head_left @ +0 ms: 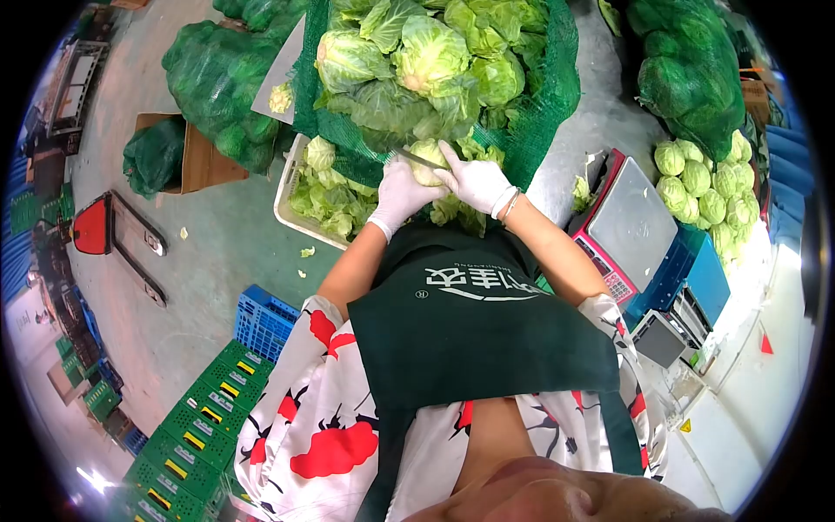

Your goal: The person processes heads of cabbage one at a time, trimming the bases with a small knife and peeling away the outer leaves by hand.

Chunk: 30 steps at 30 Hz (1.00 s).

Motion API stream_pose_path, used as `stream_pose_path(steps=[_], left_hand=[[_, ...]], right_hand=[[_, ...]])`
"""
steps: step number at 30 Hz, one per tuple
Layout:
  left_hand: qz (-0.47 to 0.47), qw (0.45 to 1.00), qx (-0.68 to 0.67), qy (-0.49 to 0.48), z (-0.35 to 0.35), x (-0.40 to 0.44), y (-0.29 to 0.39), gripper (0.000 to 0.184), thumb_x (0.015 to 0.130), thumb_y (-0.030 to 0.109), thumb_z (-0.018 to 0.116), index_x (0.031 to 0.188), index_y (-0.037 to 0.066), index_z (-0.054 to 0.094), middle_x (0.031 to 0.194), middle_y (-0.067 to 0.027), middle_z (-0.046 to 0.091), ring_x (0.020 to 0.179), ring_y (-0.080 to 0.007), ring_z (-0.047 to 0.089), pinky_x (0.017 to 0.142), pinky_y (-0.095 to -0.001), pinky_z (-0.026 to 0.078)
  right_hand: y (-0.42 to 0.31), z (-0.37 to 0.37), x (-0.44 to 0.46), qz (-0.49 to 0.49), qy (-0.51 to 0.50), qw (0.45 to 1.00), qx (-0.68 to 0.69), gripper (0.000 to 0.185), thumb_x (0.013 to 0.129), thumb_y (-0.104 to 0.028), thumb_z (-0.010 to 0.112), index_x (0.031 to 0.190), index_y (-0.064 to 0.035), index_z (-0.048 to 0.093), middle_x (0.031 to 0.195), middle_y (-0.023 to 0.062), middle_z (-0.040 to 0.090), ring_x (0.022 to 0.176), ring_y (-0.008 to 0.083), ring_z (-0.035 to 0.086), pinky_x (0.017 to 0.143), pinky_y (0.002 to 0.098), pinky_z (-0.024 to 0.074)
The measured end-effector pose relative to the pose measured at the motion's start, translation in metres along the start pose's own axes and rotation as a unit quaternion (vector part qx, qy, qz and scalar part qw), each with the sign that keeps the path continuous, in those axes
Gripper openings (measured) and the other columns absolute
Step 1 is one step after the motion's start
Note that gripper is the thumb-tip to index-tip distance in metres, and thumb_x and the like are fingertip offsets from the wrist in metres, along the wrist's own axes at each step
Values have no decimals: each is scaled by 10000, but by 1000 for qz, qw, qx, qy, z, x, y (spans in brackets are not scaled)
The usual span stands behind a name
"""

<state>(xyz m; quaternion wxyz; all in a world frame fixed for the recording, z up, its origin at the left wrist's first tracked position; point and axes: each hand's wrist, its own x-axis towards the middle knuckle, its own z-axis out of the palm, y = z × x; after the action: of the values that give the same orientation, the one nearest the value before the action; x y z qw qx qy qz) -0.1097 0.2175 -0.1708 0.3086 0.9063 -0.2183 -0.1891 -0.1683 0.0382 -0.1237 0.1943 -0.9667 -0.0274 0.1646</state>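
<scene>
Both hands wear white gloves and meet over a small pale green cabbage [424, 175]. My left hand [402, 193] is closed against its left side. Closed around a knife [421, 159], my right hand [478, 183] keeps the blade lying across the top of the cabbage. The knife's handle is hidden in the glove. Just beyond the hands, a green mesh sack [550, 83] lies open, full of leafy cabbages [432, 56]. Beneath the hands stands a white crate [284, 196] with loose cabbage leaves [326, 204] in it.
On the right are a red-edged scale [632, 222], a pile of trimmed cabbages [709, 187] and a full mesh sack [687, 78]. To the left are more sacks [217, 83], a cardboard box [209, 161] and a pallet jack [109, 230]. Green crates [196, 426] stand behind left.
</scene>
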Motion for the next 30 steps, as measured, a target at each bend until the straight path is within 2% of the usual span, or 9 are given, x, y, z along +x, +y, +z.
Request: stream_pose_path(steps=[8, 11, 14, 16, 20, 21, 23, 25, 30], left_hand=[[-19, 999, -38, 3, 1, -6, -8, 1083, 595, 548, 857, 1391, -54, 437, 1288, -246, 554, 1212, -396, 538, 1043, -431, 447], [-5, 996, -93, -7, -8, -14, -24, 1077, 600, 516, 866, 1420, -26, 427, 1304, -231, 548, 1249, -371, 528, 1057, -417, 442], [-22, 992, -121, -39, -28, -29, -39, 1064, 594, 401, 896, 1461, 24, 407, 1333, -213, 535, 1271, -348, 519, 1067, -398, 443], [-38, 994, -85, -58, -31, -39, -38, 1107, 605, 344, 895, 1496, 11, 330, 1389, -230, 481, 1281, -370, 495, 1091, -406, 423], [43, 999, 18, 8, -16, -50, -5, 1169, 635, 311, 882, 1505, -57, 195, 1466, -301, 336, 1364, -441, 372, 1143, -433, 355], [49, 997, 45, 27, -8, -51, 4, 1185, 612, 323, 898, 1503, -51, 212, 1462, -303, 335, 1352, -441, 385, 1128, -448, 372], [20, 999, 44, 15, -8, -47, 12, 1199, 587, 337, 913, 1495, -45, 229, 1474, -282, 333, 1346, -428, 396, 1102, -454, 402], [-8, 1000, 23, 9, -7, -43, 8, 1198, 573, 343, 922, 1495, -22, 249, 1476, -257, 348, 1336, -413, 412, 1080, -454, 427], [67, 995, -69, 8, -20, -35, -19, 1105, 590, 277, 924, 1492, 27, 338, 1430, -194, 471, 1293, -335, 511, 1061, -429, 456]], right_hand=[[26, 7, 26, 30, 135, 990, -13, 420, 1029, -437, 431, 1256, -126, 600, 779, 150, 706, 678, 342, 685, 566, 471, 529], [33, 4, 20, 32, 143, 989, 29, 421, 1030, -440, 425, 1303, -162, 586, 823, 172, 713, 748, 375, 688, 646, 488, 545], [50, 5, 9, 155, 92, 981, 76, 436, 1028, -446, 424, 1344, -184, 573, 877, 199, 714, 815, 403, 683, 728, 504, 546], [64, 25, -1, 164, 112, 973, 114, 494, 1021, -481, 420, 1364, -157, 564, 902, 222, 709, 848, 424, 677, 763, 503, 547], [41, 33, -5, 221, 111, 942, 227, 664, 966, -587, 474, 1378, -70, 540, 871, 272, 695, 863, 430, 684, 751, 483, 558], [32, 32, -2, 232, 108, 946, 199, 944, 861, -701, 558, 1449, 25, 420, 851, 290, 694, 848, 419, 698, 728, 468, 565], [9, 33, 4, 273, 109, 938, 185, 1175, 768, -762, 620, 1498, 90, 272, 853, 272, 706, 812, 412, 705, 726, 460, 566], [-7, 29, 14, 295, 91, 930, 198, 1253, 717, -749, 693, 1488, 134, 252, 924, 297, 701, 872, 395, 710, 763, 423, 563], [17, 68, 44, 233, 140, 942, 196, 757, 806, -352, 682, 1427, -21, 404, 840, 252, 703, 794, 432, 687, 739, 505, 552]])
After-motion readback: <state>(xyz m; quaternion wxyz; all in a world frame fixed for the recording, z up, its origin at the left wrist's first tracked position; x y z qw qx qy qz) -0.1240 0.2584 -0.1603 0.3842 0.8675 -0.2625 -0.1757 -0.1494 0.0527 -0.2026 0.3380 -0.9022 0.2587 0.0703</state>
